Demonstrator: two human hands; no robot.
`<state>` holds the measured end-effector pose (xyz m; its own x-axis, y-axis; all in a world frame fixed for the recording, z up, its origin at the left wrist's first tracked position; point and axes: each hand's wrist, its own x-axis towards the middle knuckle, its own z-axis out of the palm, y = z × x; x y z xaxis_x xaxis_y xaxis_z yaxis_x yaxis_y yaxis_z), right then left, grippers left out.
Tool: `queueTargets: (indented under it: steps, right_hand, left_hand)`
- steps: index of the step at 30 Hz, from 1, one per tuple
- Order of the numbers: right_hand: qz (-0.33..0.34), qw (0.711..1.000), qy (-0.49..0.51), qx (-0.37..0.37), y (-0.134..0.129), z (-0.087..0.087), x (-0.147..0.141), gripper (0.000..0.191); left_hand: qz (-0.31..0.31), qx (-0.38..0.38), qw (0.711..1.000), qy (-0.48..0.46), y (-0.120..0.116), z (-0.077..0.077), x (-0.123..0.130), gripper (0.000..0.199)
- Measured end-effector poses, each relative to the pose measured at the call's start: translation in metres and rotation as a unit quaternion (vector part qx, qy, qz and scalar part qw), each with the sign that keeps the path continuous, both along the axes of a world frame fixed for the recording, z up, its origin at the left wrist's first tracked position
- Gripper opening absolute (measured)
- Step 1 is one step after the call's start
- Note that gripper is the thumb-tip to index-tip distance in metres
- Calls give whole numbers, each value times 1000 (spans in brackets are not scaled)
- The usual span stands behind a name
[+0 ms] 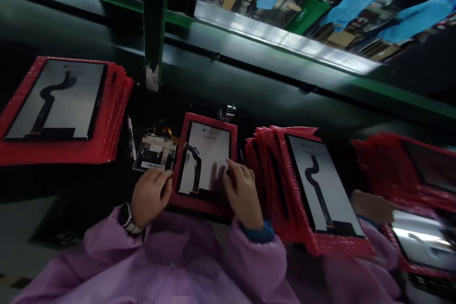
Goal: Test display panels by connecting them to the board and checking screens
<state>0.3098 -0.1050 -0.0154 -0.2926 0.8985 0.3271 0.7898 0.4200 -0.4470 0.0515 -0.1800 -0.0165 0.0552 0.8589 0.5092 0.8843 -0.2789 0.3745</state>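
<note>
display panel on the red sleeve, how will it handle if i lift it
The thin display panel looks rigid but probably fragile, being a flat glass-like sheet, so bending seems risky. Its black flex cable will likely flop loose. The red bubble sleeve beneath looks soft and may slide on the dark bench.

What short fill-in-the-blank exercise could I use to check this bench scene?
1. The left hand wears a ____ on its wrist.
2. The right hand rests its fingertips on a display panel lying on a ____ padded sleeve.
3. A co-worker's hand shows at the ____ side of the view.

Missing words: watch, red, right.
</note>
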Motion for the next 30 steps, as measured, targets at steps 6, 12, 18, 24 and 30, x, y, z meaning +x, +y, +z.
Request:
queueTargets:
  steps: [6,12,18,24,30]
  right_hand:
    - [-31,999,34,10,-41,-27,5,33]
    - [-44,998,38,12,-37,-25,3,30]
    - [-40,998,41,24,-37,-22,1,28]
    - [-30,998,60,13,-37,-19,0,36]
    - [-65,993,93,-30,-46,-9,3,45]
  left_hand:
    - [94,-89,986,108,11,0,7,42]
    - [84,-117,976,166,14,6,8,46]
    - [83,-129,974,165,13,9,7,47]
    - [45,-114,971,207,20,13,-1,61]
    - [2,-107,984,141,16,15,-10,55]
